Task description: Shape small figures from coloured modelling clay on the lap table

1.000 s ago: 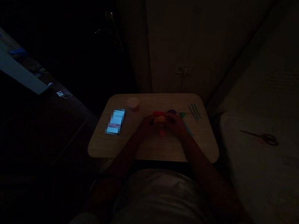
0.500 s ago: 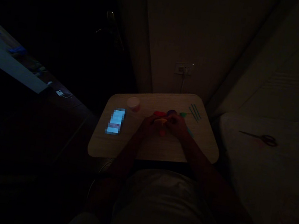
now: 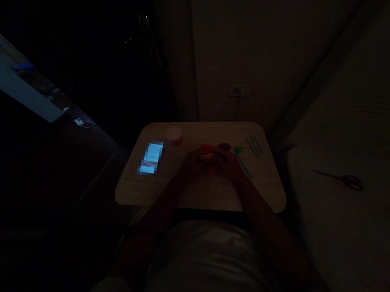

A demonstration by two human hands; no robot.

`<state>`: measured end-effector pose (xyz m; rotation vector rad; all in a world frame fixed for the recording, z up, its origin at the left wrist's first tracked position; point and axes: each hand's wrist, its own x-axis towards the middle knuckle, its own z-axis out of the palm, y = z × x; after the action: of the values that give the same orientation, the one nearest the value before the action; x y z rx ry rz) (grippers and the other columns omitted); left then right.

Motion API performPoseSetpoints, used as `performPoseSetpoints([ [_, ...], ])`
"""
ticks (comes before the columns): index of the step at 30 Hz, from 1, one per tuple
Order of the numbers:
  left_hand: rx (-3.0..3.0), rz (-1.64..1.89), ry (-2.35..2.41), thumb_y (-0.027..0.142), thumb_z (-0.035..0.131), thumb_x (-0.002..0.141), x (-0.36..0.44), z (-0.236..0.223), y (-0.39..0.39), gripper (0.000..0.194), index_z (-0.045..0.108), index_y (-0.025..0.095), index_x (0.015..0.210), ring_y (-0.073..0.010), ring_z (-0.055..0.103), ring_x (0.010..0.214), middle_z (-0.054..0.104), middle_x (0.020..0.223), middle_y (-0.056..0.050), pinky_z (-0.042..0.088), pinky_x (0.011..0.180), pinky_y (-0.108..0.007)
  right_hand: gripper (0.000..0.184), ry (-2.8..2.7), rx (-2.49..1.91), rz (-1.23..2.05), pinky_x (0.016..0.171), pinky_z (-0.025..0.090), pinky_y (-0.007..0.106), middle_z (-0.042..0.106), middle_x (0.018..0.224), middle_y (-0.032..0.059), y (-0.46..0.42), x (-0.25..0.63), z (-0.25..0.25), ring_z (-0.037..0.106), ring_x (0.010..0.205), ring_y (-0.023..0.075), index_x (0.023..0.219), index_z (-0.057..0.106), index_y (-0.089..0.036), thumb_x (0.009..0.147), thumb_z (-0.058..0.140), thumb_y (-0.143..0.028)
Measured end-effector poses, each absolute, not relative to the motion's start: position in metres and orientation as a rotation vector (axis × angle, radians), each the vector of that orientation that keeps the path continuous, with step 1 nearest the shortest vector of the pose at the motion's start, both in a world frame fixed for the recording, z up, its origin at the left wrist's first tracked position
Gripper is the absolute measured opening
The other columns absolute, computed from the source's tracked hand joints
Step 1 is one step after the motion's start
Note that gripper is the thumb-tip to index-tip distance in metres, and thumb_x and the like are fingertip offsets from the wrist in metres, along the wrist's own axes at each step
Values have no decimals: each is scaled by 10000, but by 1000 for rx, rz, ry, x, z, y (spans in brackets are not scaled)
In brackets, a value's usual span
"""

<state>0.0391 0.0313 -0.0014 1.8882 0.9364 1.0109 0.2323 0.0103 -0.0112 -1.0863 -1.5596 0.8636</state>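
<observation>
Over the middle of the small table (image 3: 209, 195), both hands meet around a yellow-orange lump (image 3: 208, 157) that looks like modelling clay. My left hand (image 3: 193, 161) is curled at its left side. From the right, my right hand (image 3: 228, 165) bends its fingers over it. A red piece (image 3: 208, 147) lies just beyond the fingers, and a pink piece (image 3: 211, 173) shows below them. Right of the red one are a purple piece (image 3: 224, 146) and a green piece (image 3: 238, 150). Darkness hides most fingertip detail.
A lit phone (image 3: 150, 158) lies on the table's left, with a lidded pale tub (image 3: 174, 135) behind it. Several thin teal sticks (image 3: 254, 147) and a longer teal tool (image 3: 244, 166) lie at the right. Scissors (image 3: 345, 180) rest on a pale surface beyond the table.
My right hand has turned and its fingers have come down over the yellow-orange lump, nearer my left hand. More of the longer teal tool shows. The picture is darker.
</observation>
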Motion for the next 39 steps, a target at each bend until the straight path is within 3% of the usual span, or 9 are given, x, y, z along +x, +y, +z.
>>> performPoseSetpoints([
  [7,2017,1095,891,210,728,832,38,-3,34,238,700,206,1068,-232,671,1057,725,1138,-70,527,971,-385,349,-1546,-1152,858,833,582,372,797,1050,84,9,231,-10,735,931,244,1107,785,-211,887,687,-464],
  [11,2013,1149,891,217,750,810,36,-5,36,260,685,217,1061,-236,666,1052,715,1125,-61,526,966,-391,436,-1597,-1164,897,795,581,348,801,1035,77,10,232,-12,729,891,233,1178,780,-206,812,770,-443],
  [17,1902,1145,867,263,775,798,38,-2,31,348,636,210,1113,-235,666,1077,698,1173,-78,535,954,-371,375,-1639,-1224,841,732,555,333,804,964,70,11,234,-15,716,817,229,1087,812,-199,764,809,-389],
  [24,1885,1051,688,442,765,860,38,4,26,494,588,201,1254,-268,636,1246,641,1360,-153,507,1058,-402,305,-1653,-1206,787,746,536,336,797,944,62,11,235,-12,699,803,224,1077,807,-208,853,728,-399],
  [32,1950,947,855,419,685,940,39,3,28,356,711,190,1211,-242,695,1092,736,1223,-97,533,990,-379,310,-1670,-1159,819,771,534,341,809,956,79,10,236,-13,716,839,236,1011,820,-191,917,638,-425],
  [39,1915,952,813,412,668,939,37,-1,31,300,785,200,1116,-274,716,1092,771,1178,-103,550,995,-416,327,-1685,-1144,829,774,544,336,815,970,75,10,236,-13,726,856,238,972,826,-196,938,596,-427],
])
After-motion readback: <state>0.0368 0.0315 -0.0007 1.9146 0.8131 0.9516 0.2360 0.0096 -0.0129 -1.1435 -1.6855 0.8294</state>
